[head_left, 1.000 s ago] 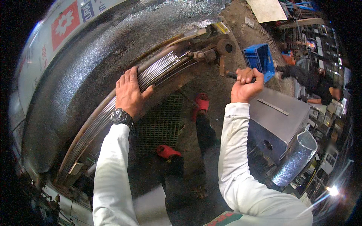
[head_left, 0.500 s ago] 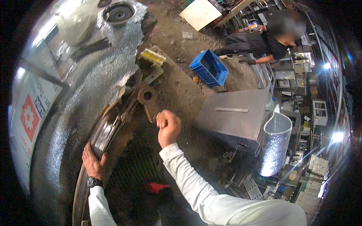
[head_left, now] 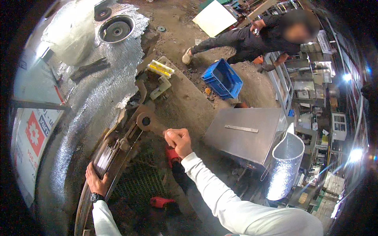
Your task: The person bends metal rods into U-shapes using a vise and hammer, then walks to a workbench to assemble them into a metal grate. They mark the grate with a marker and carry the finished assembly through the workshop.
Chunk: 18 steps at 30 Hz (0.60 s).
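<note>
My left hand [head_left: 97, 181] lies with outstretched fingers and thumb apart on a curved metal rim, over a bundle of shiny metal strips [head_left: 106, 158]. My right hand [head_left: 179, 141] is closed round the end of a flat, rusty metal lever [head_left: 156, 127]. A round eye with a dark hole sits at the lever's other end, beside a jointed metal linkage [head_left: 125, 144] at the end of the strips. My fingers hide the lever's tip.
Crinkled silver foil sheeting [head_left: 114, 67] bears a round metal pan [head_left: 117, 29]. A blue crate [head_left: 222, 78] stands ahead, near a co-worker [head_left: 252, 37]. On the right are a metal box [head_left: 246, 128] and a foil cylinder [head_left: 285, 167]. My red shoes [head_left: 162, 201] are below, beside a grating [head_left: 138, 177].
The lever has swung, its eye moving left and nearer, with my right hand closed at its end. My left hand stays on the strips. The co-worker has changed stance, and the view has shifted slightly.
</note>
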Available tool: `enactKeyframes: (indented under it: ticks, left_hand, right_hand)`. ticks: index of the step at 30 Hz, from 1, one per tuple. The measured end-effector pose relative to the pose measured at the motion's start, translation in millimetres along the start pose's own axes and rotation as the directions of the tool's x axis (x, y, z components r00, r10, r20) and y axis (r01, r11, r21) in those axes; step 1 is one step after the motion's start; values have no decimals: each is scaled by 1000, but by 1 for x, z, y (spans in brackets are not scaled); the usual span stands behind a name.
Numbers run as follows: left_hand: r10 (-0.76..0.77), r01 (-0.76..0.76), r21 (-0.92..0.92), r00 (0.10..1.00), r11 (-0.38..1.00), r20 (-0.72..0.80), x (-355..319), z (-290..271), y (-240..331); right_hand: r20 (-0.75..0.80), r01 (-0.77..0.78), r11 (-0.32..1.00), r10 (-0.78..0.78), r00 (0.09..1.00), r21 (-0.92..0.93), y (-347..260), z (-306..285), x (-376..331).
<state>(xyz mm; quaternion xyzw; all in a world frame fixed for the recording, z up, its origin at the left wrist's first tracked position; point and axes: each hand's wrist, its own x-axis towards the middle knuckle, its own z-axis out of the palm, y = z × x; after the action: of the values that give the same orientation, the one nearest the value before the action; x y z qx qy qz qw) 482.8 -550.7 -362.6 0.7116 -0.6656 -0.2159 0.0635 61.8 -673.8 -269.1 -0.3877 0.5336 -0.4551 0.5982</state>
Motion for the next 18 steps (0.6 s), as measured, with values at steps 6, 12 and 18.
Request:
enactKeyframes:
  ticks: [6,12,18]
  left_hand:
    - [-39,40,-36,999,999,28,9,-13,25]
    - [-14,14,-10,1000,1000,13,4,-4,9]
    - [-45,46,-27,998,999,50,7,-6,21]
  right_hand:
    - [-41,-38,992,33,999,-122,-30,-21,29]
    - [-260,-289,923,222,940,-255,-55,14,40]
    - [-124,71,691,-229,966,-719,-59,29,19]
